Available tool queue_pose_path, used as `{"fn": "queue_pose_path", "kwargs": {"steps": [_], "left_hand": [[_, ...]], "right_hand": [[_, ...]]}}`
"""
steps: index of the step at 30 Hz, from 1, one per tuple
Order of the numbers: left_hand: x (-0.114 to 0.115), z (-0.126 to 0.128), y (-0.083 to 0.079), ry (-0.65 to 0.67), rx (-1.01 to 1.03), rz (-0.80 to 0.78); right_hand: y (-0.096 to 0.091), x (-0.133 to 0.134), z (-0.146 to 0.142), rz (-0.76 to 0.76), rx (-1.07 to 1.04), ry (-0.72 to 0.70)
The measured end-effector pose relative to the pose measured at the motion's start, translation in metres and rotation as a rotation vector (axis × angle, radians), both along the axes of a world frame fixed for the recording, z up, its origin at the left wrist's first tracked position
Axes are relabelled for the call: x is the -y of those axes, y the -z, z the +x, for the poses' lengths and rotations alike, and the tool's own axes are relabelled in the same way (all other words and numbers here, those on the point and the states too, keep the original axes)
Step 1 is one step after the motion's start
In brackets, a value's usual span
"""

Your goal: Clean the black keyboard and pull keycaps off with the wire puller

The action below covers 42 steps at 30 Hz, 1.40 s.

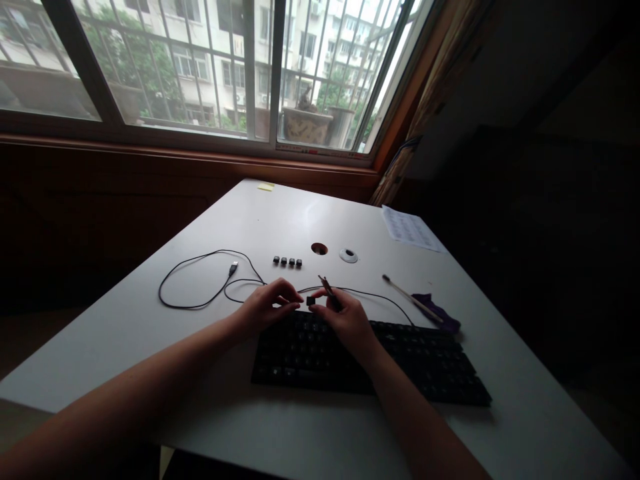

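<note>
My right hand (347, 317) pinches a small black keycap (311, 301) between thumb and forefinger, above the keyboard's back edge. The same hand also keeps a thin pronged tool (328, 291) with a dark handle in its grip; it looks like a wire keycap puller. Just left of the keycap, my left hand (273, 305) has curved fingers and thumb, tips slightly apart, with nothing visible in them. Beneath both hands lies a black keyboard (415, 360), partly hidden by my right hand and forearm. Several loose keycaps (287, 262) stand in a row beyond my left hand.
A black USB cable (187, 307) loops across the white table (210, 400) at left. Behind the keyboard are a round cable hole (319, 249) and its white cover ring (349, 255). To the right lie a brush (407, 295), a dark cloth (440, 313) and a paper sheet (410, 228).
</note>
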<state>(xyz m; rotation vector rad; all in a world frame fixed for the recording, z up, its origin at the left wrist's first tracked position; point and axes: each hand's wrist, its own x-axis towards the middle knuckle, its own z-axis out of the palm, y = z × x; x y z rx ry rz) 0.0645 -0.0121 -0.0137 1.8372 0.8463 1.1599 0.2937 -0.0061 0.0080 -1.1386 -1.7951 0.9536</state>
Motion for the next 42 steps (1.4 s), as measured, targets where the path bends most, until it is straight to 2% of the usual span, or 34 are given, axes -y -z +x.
{"fn": "queue_pose_path", "kwargs": {"steps": [4, 8, 14, 20, 26, 42], "left_hand": [[-0.001, -0.003, -0.002, 0.0, -0.108, 0.106], [-0.004, -0.005, 0.006, -0.016, -0.222, 0.181], [-0.003, -0.005, 0.005, -0.017, -0.315, 0.162], [-0.001, -0.004, 0.0, -0.028, -0.338, 0.152], [-0.003, -0.004, 0.003, -0.027, -0.358, 0.188], [-0.004, -0.004, 0.003, -0.017, -0.38, 0.196]], "right_hand": [[-0.01, -0.024, 0.013, -0.009, 0.016, 0.046], [-0.014, -0.063, 0.021, 0.02, 0.131, 0.041], [0.0, -0.123, 0.011, 0.002, 0.275, 0.057], [0.018, -0.157, -0.007, -0.001, 0.335, 0.038], [0.03, -0.168, -0.013, 0.004, 0.402, 0.016], [0.024, -0.164, -0.014, -0.047, 0.402, -0.043]]}}
